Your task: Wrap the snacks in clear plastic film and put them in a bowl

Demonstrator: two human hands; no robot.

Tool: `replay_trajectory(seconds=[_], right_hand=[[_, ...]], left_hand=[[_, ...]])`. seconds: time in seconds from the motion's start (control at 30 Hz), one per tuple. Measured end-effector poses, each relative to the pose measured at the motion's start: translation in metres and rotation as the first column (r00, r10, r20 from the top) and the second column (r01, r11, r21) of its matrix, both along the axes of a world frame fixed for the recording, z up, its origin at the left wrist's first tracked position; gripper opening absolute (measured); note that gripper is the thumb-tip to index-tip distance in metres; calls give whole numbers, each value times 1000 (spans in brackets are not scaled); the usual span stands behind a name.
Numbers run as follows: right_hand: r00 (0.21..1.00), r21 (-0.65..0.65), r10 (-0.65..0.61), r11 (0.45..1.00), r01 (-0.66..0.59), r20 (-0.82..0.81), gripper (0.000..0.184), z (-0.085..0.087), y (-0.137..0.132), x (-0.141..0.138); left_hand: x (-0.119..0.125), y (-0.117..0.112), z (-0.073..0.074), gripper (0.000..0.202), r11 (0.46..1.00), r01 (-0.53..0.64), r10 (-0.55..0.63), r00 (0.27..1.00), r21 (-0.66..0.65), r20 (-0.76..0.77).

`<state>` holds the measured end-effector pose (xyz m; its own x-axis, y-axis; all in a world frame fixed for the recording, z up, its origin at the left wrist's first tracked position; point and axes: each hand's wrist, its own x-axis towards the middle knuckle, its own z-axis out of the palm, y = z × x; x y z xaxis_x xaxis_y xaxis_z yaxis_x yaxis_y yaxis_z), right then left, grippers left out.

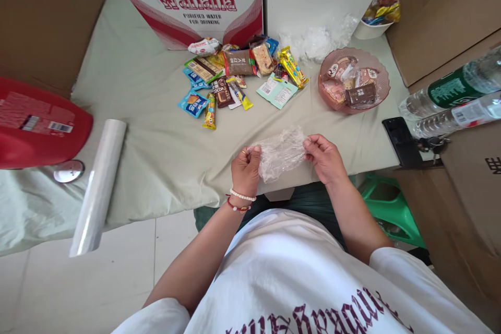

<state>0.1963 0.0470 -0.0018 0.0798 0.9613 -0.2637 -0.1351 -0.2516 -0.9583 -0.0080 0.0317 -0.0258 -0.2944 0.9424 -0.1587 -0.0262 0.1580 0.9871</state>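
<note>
A crumpled piece of clear plastic film [282, 155] is stretched between my two hands above the table's front edge. My left hand [246, 167] pinches its left end between thumb and fingers. At the opposite end, my right hand [323, 155] grips the film the same way. Beyond the hands lies a loose pile of wrapped snacks, among them a pale green packet [277, 90], a brown packet [239, 62] and a blue packet [193, 104]. To the right of the pile, a pink glass bowl [381, 99] holds several wrapped snacks.
A film roll [98, 188] overhangs the front edge at left, near a red container [43, 125]. Behind the snacks stand a Wahaba-lettered carton [195, 2] and more crumpled film [319, 42]. A phone [400, 141], keys [432, 145] and plastic bottles [454, 88] lie at right.
</note>
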Motion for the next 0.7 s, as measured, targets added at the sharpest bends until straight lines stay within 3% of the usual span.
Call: replay_trajectory(seconds=[0.1,0.23,0.33,0.4,0.47,0.57,0.7], right_hand=[[982,-112,-69,992,49,-177,46,-3,0,3],[966,-120,-65,992,35,-251,47,-3,-5,-2],[966,-107,-49,994,22,-253,47,-2,-6,-8],[969,-97,-20,995,-4,-246,47,-2,-5,-11],[973,-80,1,997,-20,-231,46,-2,-3,-13],[980,-32,-45,999,40,-195,44,-4,-2,-12],[966,-30,-166,986,163,-199,44,-8,-3,-1]], left_hand=[[-3,-1,-1,41,1000,-13,13,1000,-11,26],[-4,-9,3,37,975,-144,177,963,169,-204],[-4,-13,7,34,954,2,134,892,300,-432],[-4,-10,5,33,955,139,37,821,263,-569],[-5,-4,1,25,967,198,-51,768,161,-638],[-9,6,-5,12,984,162,-95,833,75,-545],[-19,14,-4,18,995,-87,93,986,48,-141]])
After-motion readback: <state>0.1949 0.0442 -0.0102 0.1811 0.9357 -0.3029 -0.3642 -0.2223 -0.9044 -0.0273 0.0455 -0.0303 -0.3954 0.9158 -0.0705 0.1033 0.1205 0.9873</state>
